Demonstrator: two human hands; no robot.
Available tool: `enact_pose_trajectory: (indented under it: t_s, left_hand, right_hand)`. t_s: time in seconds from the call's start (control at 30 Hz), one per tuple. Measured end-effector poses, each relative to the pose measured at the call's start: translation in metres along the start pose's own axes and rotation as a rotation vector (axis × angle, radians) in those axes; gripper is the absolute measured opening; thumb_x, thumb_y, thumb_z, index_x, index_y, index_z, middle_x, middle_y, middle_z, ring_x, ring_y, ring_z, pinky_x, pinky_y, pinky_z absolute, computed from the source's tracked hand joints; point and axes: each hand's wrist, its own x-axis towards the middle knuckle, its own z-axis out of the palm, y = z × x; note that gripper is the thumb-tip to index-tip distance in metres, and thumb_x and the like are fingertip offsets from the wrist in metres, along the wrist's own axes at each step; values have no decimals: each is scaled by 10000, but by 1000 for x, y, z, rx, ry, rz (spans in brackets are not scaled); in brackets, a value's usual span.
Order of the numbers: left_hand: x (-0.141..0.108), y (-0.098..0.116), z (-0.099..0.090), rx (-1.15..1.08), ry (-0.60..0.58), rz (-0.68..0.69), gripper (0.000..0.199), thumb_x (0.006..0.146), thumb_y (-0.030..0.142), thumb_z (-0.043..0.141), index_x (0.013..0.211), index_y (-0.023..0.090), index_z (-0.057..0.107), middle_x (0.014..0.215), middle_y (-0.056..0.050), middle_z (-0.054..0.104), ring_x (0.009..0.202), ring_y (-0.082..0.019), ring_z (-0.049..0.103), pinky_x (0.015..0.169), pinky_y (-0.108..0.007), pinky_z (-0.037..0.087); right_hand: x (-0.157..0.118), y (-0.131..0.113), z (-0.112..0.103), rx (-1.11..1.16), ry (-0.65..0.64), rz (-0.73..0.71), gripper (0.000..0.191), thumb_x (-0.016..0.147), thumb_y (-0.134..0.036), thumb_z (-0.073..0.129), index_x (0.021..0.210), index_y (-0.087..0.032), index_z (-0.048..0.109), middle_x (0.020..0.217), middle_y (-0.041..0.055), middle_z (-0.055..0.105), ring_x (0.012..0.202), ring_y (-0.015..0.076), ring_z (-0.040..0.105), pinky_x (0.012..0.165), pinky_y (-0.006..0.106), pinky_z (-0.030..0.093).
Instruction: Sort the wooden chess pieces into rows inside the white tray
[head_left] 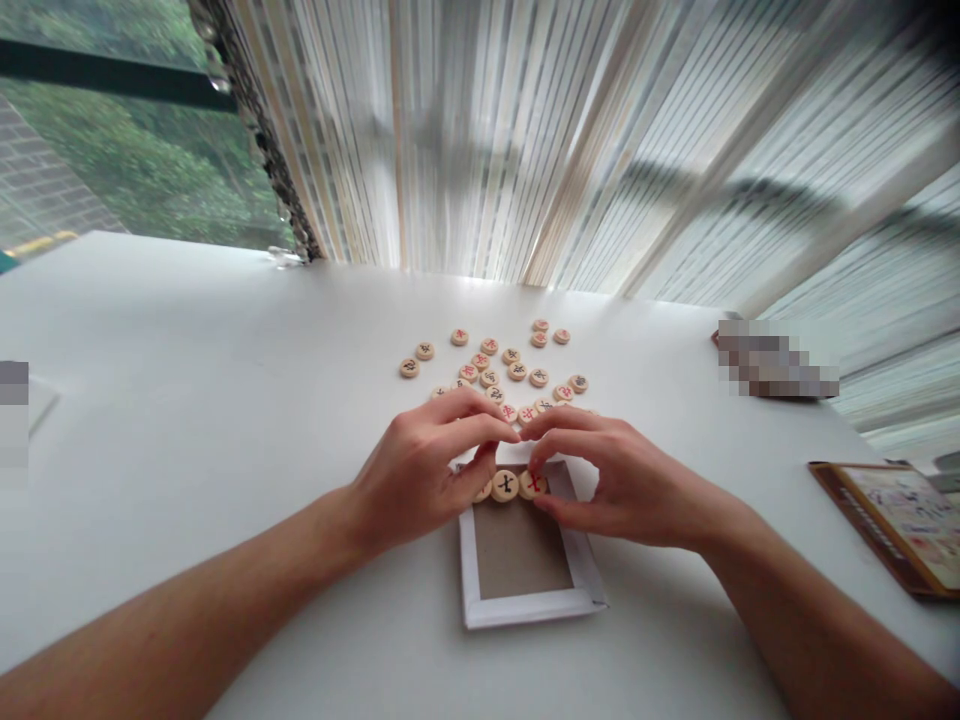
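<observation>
The box (525, 555) points lengthwise away, bench (337, 640) beside both long edges. At its far end, the right hand (622, 475) has its grip around a disc (533, 485); the left hand's (439, 465) I cannot tell.

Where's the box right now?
Head view, lower centre: the box lies on the table, its far end between the left hand and right hand, nearer than the loose discs.

Three round wooden discs (505, 486) line the shallow white box's (469, 570) far edge; loose discs (517, 371) scatter beyond.
</observation>
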Motion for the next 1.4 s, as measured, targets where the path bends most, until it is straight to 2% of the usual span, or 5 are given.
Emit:
enact_pose_trajectory:
  t_s: [0.4, 0.6, 0.83, 1.03, 1.4]
  left_hand:
    - [3, -4, -3, 32, 41, -4, 236, 919, -13, 637, 994, 148, 792, 1006, -70, 790, 941, -147, 766, 897, -236, 605]
    - [10, -24, -18, 96, 142, -193, 176, 932, 108, 654, 965, 185, 809, 945, -46, 803, 831, -161, 763, 746, -244, 606]
    - [13, -63, -33, 99, 278, -558, 200, 915, 289, 670, 951, 183, 835, 785, -24, 800, 668, -158, 722, 641, -245, 559]
    - [8, -83, -32, 84, 282, -673, 248, 889, 348, 672, 929, 175, 844, 758, -32, 782, 661, -161, 688, 635, -256, 530]
    - [7, -87, -33, 140, 283, -696, 282, 883, 356, 656, 990, 173, 841, 872, -64, 824, 740, -197, 724, 710, -304, 549]
  right_hand:
    - [0, 2, -5, 15, 49, -17, 113, 893, -203, 800, 981, -218, 731, 1227, 96, 746, 1122, 248, 727, 989, 358, 564]
    - [3, 26, -2, 80, 337, 63, 37, 949, -250, 734, 948, -213, 732, 983, 78, 798, 896, 226, 739, 807, 342, 578]
    - [5, 59, 12, 196, 644, 349, 254, 933, -418, 737, 847, -179, 742, 780, 70, 762, 673, 197, 693, 533, 273, 499]
    - [5, 65, 13, 215, 695, 353, 300, 934, -463, 738, 850, -176, 747, 751, 69, 749, 645, 190, 678, 483, 252, 457]
    - [5, 64, 11, 214, 708, 358, 228, 948, -404, 728, 854, -199, 758, 793, 70, 784, 685, 199, 691, 559, 286, 483]
